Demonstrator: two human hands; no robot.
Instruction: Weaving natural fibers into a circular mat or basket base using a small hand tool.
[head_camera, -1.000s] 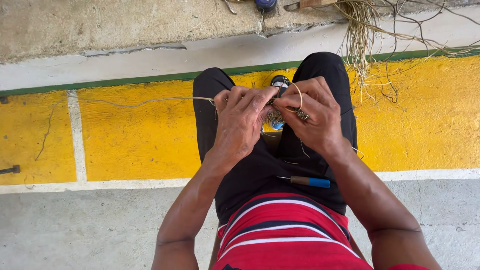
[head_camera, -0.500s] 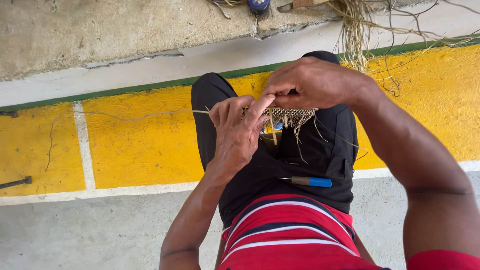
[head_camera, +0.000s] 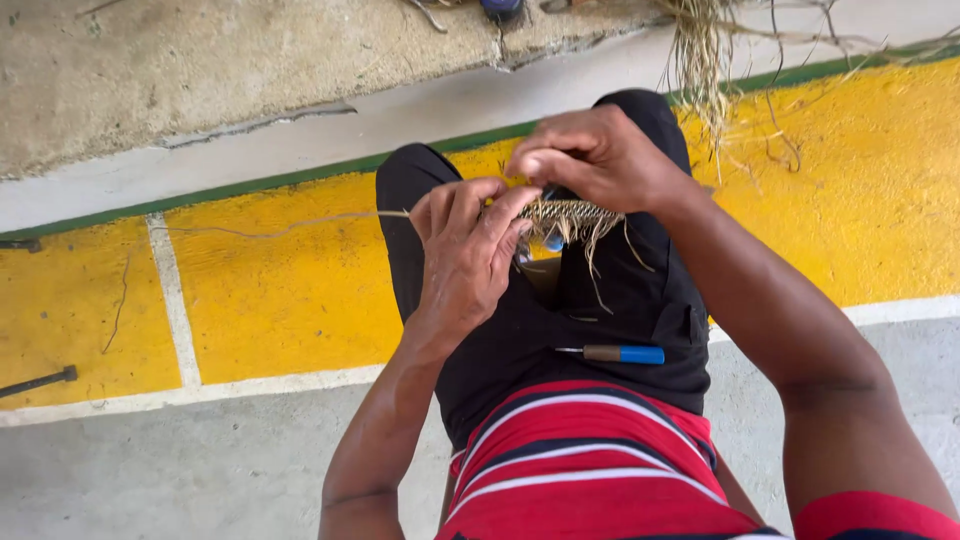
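Seated person, red striped shirt (head_camera: 590, 470) nearest, black trousers (head_camera: 600, 300) beyond. A small tool (head_camera: 612, 353) with wooden grip and blue end lies across the right thigh, long axis level, metal tip toward 9 o'clock.

Above the knees, the woven straw piece (head_camera: 570, 215): narrow, tan, tightly plaited, long axis running 9 to 3 o'clock, loose frayed ends hanging toward 6. One thin strand (head_camera: 300, 225) trails away toward 9 over the yellow floor (head_camera: 290, 300).

Left hand (head_camera: 468, 250) pinches the piece's 9 o'clock end, fingers curled. Right hand (head_camera: 598, 158) is closed over its upper edge, grasping fibre.

Farther off, at 12 to 1 o'clock, a dry straw bundle (head_camera: 700, 50) on rough grey concrete (head_camera: 200, 80)
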